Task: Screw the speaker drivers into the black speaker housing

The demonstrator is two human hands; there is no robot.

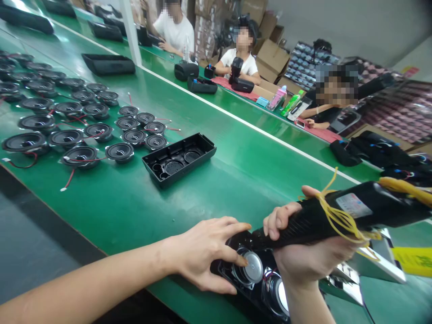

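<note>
A person's two bare hands work over a green worktable [135, 216]. Near its front edge lies a black speaker housing [255, 298], with two round speakers fitted in it: one with a silver magnet [254, 267], the other with a bright magnet [282, 294]. The housing's long axis slants from upper left to lower right in the view, starting under the left hand [209, 254] and running down past the right wrist. The left hand is the nearer one: its fingers are spread, the index fingertip on the silver magnet, the thumb at the near edge and another finger by the far corner.

The right hand [303, 252] is wrapped firmly around a black power screwdriver [337, 216] with yellow ties [344, 220]. The tool slopes down leftwards, its nose close to the housing's far end; whether it touches cannot be told.

Beyond the left hand sits an open black speaker shell [180, 163]. Further left are many loose speakers [81, 156] with red leads. Across the table, three people sit among cartons [272, 56].
</note>
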